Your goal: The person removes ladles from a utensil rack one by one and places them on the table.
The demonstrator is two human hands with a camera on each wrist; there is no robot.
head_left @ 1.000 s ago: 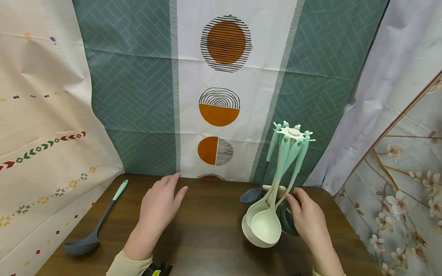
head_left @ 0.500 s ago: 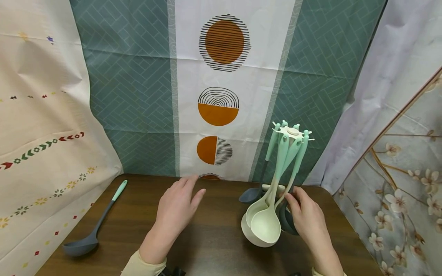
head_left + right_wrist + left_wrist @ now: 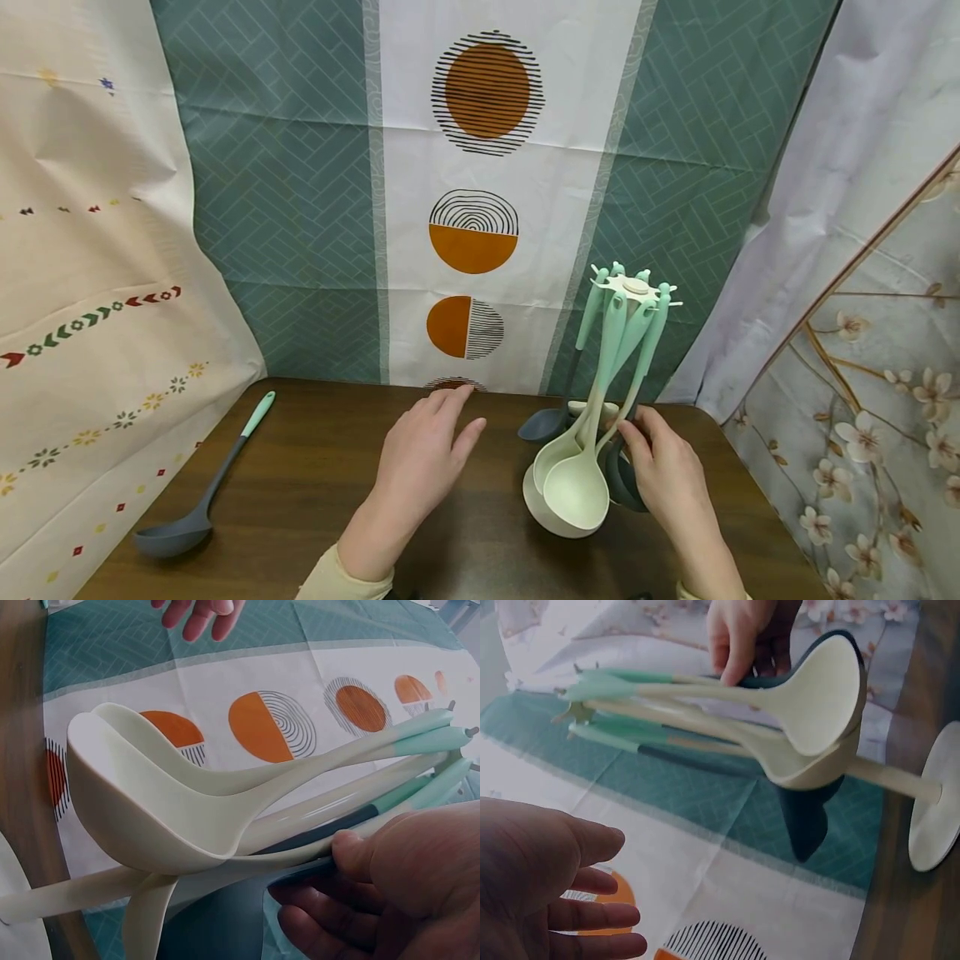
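A rack with a cream top and base carries several hanging utensils with mint handles. Among them are a cream ladle, a second cream ladle behind it, and a dark grey spoon. My right hand pinches the neck of a dark grey ladle on the rack's right side, thumb beside a cream handle. My left hand hovers left of the rack, fingers extended and holding nothing; in the left wrist view that hand is apart from the utensils.
Another dark grey ladle with a mint handle end lies on the brown wooden table at the left. The rack's round cream base stands on the table. Patterned cloths hang behind and at both sides.
My left hand has moved steadily right across the table toward the rack, its fingers still extended. The right hand has kept its hold, and the rack stands in the same place.
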